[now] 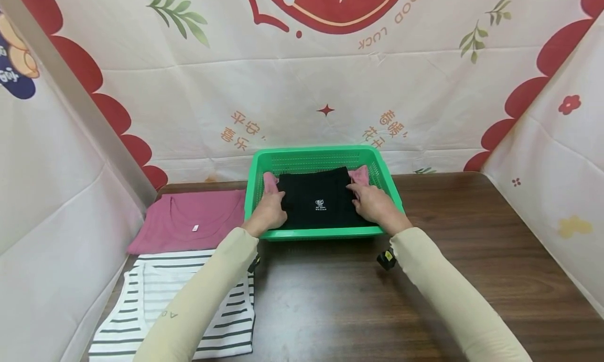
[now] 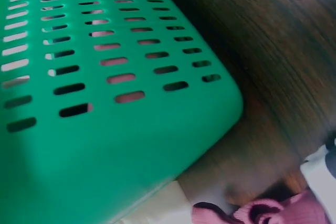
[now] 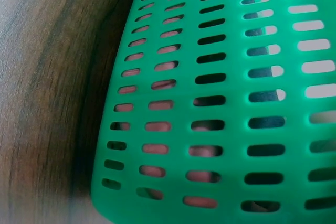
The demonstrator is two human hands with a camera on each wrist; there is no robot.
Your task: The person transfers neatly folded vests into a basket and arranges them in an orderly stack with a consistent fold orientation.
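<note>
A black folded garment with a small white print lies in the green plastic basket, and pink cloth shows at both sides of it. My left hand holds the garment's left edge, thumb over the black cloth. At the opposite edge my right hand grips the garment, its index finger reaching over the cloth beside the pink. Some fingertips are hidden by the fabric. Both wrist views are mostly filled by the slotted basket wall, with pinkish patches behind the slots.
Left of the basket a mauve shirt lies flat, with a black-and-white striped sleeveless top in front of it. They rest on a dark wooden table. A printed cloth backdrop hangs behind the basket and along both sides.
</note>
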